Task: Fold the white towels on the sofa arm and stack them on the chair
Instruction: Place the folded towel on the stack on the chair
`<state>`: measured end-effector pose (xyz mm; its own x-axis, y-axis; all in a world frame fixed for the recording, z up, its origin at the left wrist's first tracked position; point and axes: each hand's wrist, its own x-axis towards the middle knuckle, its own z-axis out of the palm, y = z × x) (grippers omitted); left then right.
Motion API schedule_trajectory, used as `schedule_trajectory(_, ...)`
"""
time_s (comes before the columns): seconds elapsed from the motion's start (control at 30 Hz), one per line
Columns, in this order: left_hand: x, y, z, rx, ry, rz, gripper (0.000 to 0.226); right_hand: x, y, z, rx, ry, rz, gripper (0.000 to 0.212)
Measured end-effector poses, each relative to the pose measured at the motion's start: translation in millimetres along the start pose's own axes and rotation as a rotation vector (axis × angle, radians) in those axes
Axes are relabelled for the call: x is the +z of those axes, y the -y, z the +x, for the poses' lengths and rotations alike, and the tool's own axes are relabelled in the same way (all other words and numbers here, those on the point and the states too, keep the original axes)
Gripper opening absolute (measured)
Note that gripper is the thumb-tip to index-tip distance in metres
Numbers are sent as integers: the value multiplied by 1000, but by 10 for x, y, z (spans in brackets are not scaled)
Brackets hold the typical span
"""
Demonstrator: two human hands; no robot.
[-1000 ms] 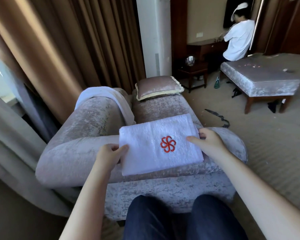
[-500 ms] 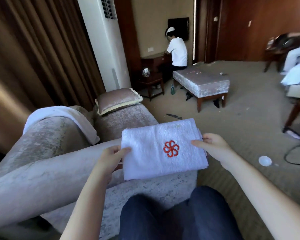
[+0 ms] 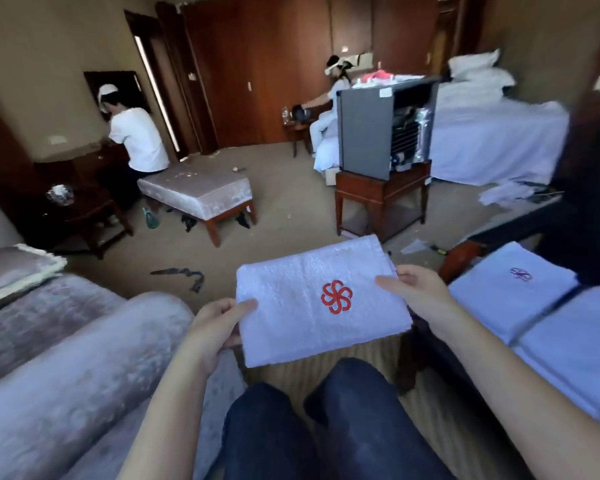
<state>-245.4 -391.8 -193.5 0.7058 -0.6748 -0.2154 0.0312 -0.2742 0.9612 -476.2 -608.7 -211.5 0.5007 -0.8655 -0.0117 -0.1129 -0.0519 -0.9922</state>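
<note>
A folded white towel [image 3: 302,306] with a red flower emblem hangs in the air above my knees, clear of the sofa arm [image 3: 84,362] at the lower left. My left hand [image 3: 219,323] pinches its left edge, thumb on top. My right hand [image 3: 418,292] grips its right edge. At the right, folded white towels [image 3: 510,289] with the same emblem lie on the chair [image 3: 461,258], a second pile [image 3: 582,344] beside them. Most of the chair is hidden under the towels.
A cushion [image 3: 14,268] lies on the sofa at far left. Ahead stand a padded bench [image 3: 201,192] with a person sitting at a desk, a small fridge [image 3: 378,129] on a wooden table, and a bed [image 3: 492,133]. A dark strap [image 3: 184,275] lies on the carpet.
Both hands have lifted the folded towel off the sofa arm and carried it to the right. My view has swung right, bringing the chair's towel piles into sight.
</note>
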Motion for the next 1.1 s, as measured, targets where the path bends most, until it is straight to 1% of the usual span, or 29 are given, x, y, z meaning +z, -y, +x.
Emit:
schedule_trajectory(0.07,324,-13,67,1,87,14,30,-318,-88,-136,19,-103,-4,22)
schedule_trajectory(0.13,643,-30,85,5,168,38,31,-619,-124,-329,31,-181,-59,20)
schedule_trajectory(0.2,934,-37,78,8,254,44,26,-900,-179,-515,44,-274,-85,28)
schedule_trajectory(0.27,1210,-39,36,6,330,40,27,-1127,-255,-714,69,-351,-65,37)
schedule_trajectory(0.3,1342,-35,20,5,357,41,28,-1233,-297,-806,80,-387,-66,36)
schedule_trajectory(0.4,1705,-21,-34,-4,430,49,34,-1495,-430,-1035,134,-493,-103,24)
schedule_trajectory(0.47,1927,-23,-49,-12,459,37,36,-1646,-465,-1118,152,-535,-114,22)
schedule_trajectory(0.6,2307,-118,6,-17,479,-27,26,-1960,-403,-968,129,-571,-191,15)
schedule_trajectory(0.67,2431,-168,45,2,485,-64,21,-2085,-345,-792,111,-589,-273,14)
schedule_trajectory(0.7,2511,-190,103,12,494,-78,22,-2158,-320,-664,102,-593,-329,14)
schedule_trajectory(0.8,2774,-248,367,5,526,-98,36,-2354,-233,-210,81,-566,-519,14)
schedule_trajectory(0.9,3098,-283,685,-21,525,-106,43,-2582,-227,339,93,-506,-620,15)
schedule_trajectory(1.0,3482,-316,956,-24,516,-107,38,-2828,-327,914,128,-461,-717,13)
schedule_trajectory(1.1,3853,-260,1195,-71,511,-98,19,-3055,-506,1396,165,-408,-826,23)
